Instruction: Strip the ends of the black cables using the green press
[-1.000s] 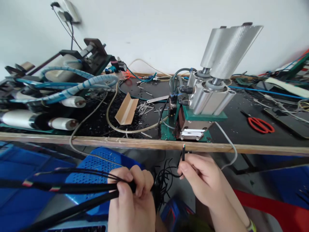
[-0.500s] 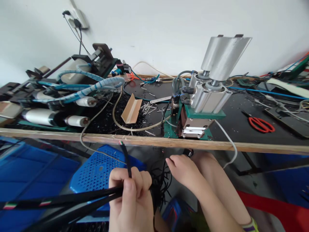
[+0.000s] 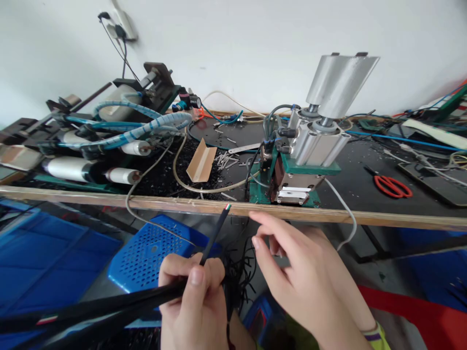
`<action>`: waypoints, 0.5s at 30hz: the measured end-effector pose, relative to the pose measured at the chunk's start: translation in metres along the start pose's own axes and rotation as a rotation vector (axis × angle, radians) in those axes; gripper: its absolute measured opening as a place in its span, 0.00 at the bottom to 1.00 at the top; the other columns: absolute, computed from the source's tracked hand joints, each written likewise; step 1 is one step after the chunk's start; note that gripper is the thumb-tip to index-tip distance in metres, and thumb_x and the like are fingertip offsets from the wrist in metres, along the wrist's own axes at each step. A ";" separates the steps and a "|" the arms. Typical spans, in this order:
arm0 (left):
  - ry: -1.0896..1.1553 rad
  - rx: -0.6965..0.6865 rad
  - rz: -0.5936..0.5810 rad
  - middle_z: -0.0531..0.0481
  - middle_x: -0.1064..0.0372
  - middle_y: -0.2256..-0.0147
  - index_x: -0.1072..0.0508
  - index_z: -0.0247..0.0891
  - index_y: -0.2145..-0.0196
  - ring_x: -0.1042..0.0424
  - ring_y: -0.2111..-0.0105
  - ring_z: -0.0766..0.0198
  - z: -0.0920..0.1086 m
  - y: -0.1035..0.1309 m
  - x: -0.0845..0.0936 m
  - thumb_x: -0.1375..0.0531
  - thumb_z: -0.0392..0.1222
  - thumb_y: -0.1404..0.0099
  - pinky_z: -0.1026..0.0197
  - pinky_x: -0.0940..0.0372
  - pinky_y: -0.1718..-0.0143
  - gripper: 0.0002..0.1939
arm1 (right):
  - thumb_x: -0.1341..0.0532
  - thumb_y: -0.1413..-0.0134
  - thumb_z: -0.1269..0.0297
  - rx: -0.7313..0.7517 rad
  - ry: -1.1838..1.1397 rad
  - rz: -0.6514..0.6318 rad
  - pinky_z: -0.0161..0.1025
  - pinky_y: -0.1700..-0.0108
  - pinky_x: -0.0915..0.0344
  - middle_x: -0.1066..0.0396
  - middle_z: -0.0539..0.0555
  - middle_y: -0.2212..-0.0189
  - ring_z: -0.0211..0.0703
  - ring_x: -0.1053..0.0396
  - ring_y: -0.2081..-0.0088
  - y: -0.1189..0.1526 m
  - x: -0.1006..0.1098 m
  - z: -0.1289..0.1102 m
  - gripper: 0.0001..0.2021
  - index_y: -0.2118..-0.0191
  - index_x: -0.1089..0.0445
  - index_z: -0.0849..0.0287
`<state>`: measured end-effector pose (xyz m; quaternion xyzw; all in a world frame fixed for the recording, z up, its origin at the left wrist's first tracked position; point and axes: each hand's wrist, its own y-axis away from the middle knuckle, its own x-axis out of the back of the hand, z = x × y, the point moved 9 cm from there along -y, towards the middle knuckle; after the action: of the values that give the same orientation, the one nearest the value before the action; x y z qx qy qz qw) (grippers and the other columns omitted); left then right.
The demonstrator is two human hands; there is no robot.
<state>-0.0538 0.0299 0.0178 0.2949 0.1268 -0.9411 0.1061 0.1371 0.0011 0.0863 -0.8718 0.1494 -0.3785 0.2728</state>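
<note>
My left hand (image 3: pixel 193 296) is closed around several black cables (image 3: pixel 146 297) that trail off to the left. One cable end (image 3: pixel 215 236) sticks up between its thumb and fingers, tilted right, with small red, white and green wires at its tip. My right hand (image 3: pixel 288 257) is empty, its thumb and index finger apart, just right of that tip. Both hands are below the front edge of the bench. Beyond them stands a machine with silver cylinders (image 3: pixel 321 141) on a green base, with a metal block at its front.
Another machine with white rollers (image 3: pixel 69 169) and blue tubing fills the bench's left. A folded cardboard piece (image 3: pixel 202 163), red-handled scissors (image 3: pixel 393 186) and a phone (image 3: pixel 434 183) lie on the bench (image 3: pixel 350 182). A blue stool (image 3: pixel 146 257) and blue bins (image 3: pixel 44 253) stand below.
The upright cable end has swung from leaning left to leaning right. My right hand has come up from beside my leg toward the tip, and its thumb and index finger have spread.
</note>
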 end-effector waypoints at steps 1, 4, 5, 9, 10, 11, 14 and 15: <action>-0.004 -0.008 0.007 0.60 0.51 0.79 0.34 0.40 0.72 0.49 0.81 0.70 0.002 0.001 -0.001 0.28 0.37 0.31 0.64 0.43 0.78 0.19 | 0.37 0.27 0.72 0.100 -0.051 0.132 0.39 0.52 0.15 0.13 0.54 0.55 0.44 0.14 0.58 0.000 0.014 -0.017 0.17 0.37 0.24 0.56; -0.016 0.002 0.028 0.58 0.49 0.78 0.33 0.39 0.72 0.47 0.80 0.70 0.005 0.002 -0.003 0.27 0.38 0.31 0.65 0.44 0.78 0.19 | 0.35 0.29 0.76 0.273 -0.055 0.285 0.36 0.46 0.16 0.15 0.55 0.49 0.42 0.15 0.51 0.001 0.023 -0.049 0.18 0.38 0.23 0.56; -0.022 0.001 0.033 0.58 0.49 0.78 0.33 0.39 0.72 0.46 0.79 0.70 0.006 0.002 -0.004 0.27 0.38 0.31 0.66 0.44 0.78 0.19 | 0.35 0.29 0.76 0.302 -0.052 0.282 0.37 0.44 0.16 0.15 0.55 0.47 0.42 0.16 0.48 0.000 0.017 -0.054 0.18 0.39 0.23 0.56; -0.040 -0.048 0.039 0.59 0.49 0.80 0.31 0.39 0.73 0.47 0.81 0.71 0.010 0.001 -0.004 0.26 0.36 0.34 0.67 0.47 0.80 0.18 | 0.36 0.28 0.78 0.382 -0.129 0.287 0.38 0.43 0.16 0.15 0.55 0.49 0.40 0.16 0.48 -0.007 -0.010 -0.052 0.16 0.41 0.22 0.58; -0.038 -0.050 0.029 0.59 0.49 0.80 0.31 0.39 0.73 0.48 0.81 0.71 0.010 0.001 -0.004 0.26 0.36 0.35 0.67 0.47 0.81 0.17 | 0.35 0.27 0.77 0.384 -0.142 0.300 0.38 0.44 0.16 0.15 0.54 0.51 0.39 0.16 0.51 -0.008 -0.014 -0.047 0.14 0.42 0.21 0.58; -0.035 -0.048 0.014 0.59 0.49 0.81 0.31 0.39 0.73 0.48 0.81 0.71 0.009 0.001 -0.005 0.26 0.36 0.35 0.67 0.47 0.81 0.17 | 0.35 0.27 0.76 0.379 -0.148 0.311 0.38 0.46 0.16 0.15 0.54 0.54 0.39 0.17 0.53 -0.008 -0.018 -0.043 0.13 0.42 0.21 0.58; -0.041 -0.030 -0.042 0.60 0.49 0.81 0.32 0.40 0.72 0.49 0.82 0.70 0.005 0.002 -0.007 0.27 0.37 0.32 0.66 0.44 0.80 0.17 | 0.33 0.27 0.75 0.359 -0.157 0.328 0.39 0.48 0.16 0.16 0.54 0.57 0.40 0.18 0.57 -0.009 -0.023 -0.033 0.11 0.44 0.21 0.60; -0.050 -0.021 -0.051 0.60 0.49 0.80 0.32 0.40 0.71 0.49 0.82 0.70 0.004 0.002 -0.008 0.27 0.38 0.31 0.65 0.43 0.80 0.18 | 0.33 0.27 0.76 0.357 -0.163 0.334 0.39 0.48 0.16 0.16 0.54 0.57 0.40 0.18 0.57 -0.009 -0.023 -0.031 0.11 0.45 0.20 0.60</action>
<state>-0.0490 0.0277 0.0247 0.2668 0.1415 -0.9492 0.0882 0.0995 0.0082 0.0960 -0.8006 0.1997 -0.2769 0.4924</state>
